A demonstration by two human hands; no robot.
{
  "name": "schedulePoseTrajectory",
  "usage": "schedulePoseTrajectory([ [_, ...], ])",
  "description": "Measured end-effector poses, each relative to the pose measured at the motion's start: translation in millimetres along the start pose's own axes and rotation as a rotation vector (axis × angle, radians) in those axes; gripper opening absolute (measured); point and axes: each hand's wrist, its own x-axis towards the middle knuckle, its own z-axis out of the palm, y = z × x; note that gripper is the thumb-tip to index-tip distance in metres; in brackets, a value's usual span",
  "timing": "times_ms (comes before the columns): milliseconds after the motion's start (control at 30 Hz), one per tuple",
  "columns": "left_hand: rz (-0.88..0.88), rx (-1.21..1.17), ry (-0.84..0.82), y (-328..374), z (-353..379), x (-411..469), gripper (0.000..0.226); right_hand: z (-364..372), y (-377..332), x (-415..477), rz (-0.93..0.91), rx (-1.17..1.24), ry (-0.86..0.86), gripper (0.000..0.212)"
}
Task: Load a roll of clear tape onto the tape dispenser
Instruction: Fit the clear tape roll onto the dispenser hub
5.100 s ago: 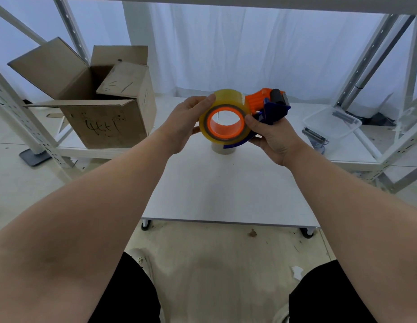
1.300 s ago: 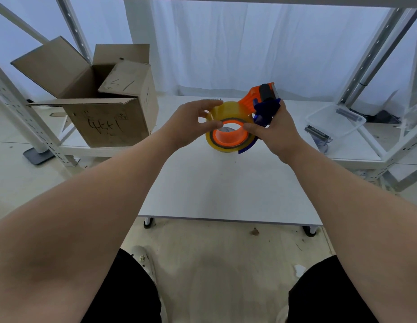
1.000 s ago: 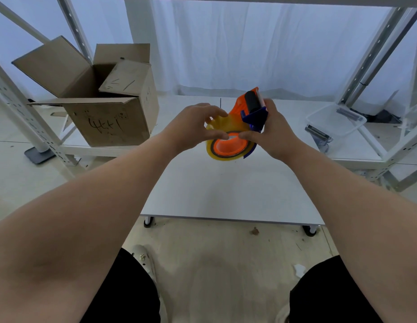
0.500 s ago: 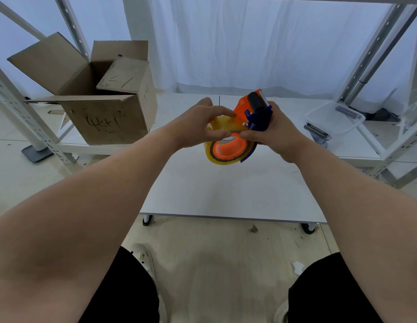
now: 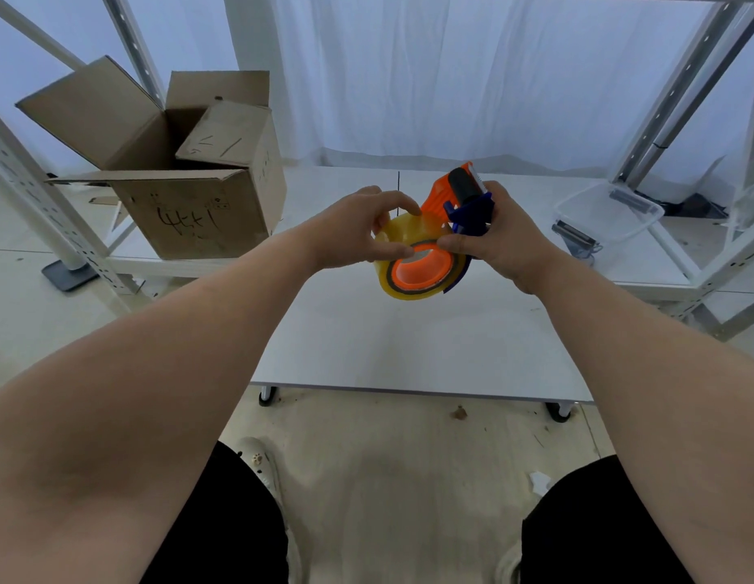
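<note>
A yellowish clear tape roll (image 5: 402, 288) sits around the orange hub of the tape dispenser (image 5: 459, 200), which has an orange body, a blue frame and a black roller on top. Both are held in the air above the white table (image 5: 409, 343). My right hand (image 5: 499, 240) grips the dispenser's blue frame from the right, its thumb on the hub's rim. My left hand (image 5: 354, 233) pinches the roll's upper left edge between thumb and fingers. The dispenser's handle is hidden behind my right hand.
An open cardboard box (image 5: 185, 179) stands on a low shelf at the left. At the right, a clear plastic tray (image 5: 607, 212) lies on the shelf with a metal clip (image 5: 573, 240) beside it. White rack posts (image 5: 679, 90) frame both sides.
Over the last second the dispenser and roll tilted so the hub faces more upward. My left fingers shifted along the roll's top edge. Both hands stayed above the table's middle.
</note>
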Motion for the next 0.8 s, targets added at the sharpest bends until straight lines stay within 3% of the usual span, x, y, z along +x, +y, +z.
schedulePoseTrajectory([
  [400, -0.017, -0.142, 0.149, 4.9, -4.2, -2.2, 0.038, 1.6, -3.7, -0.1, 0.011, 0.081, 0.053, 0.064],
  [800, 0.015, -0.028, 0.092, 0.9, -3.0, -1.0, 0.047, 3.4, -1.2, 1.4, -0.018, 0.022, 0.049, 0.066],
])
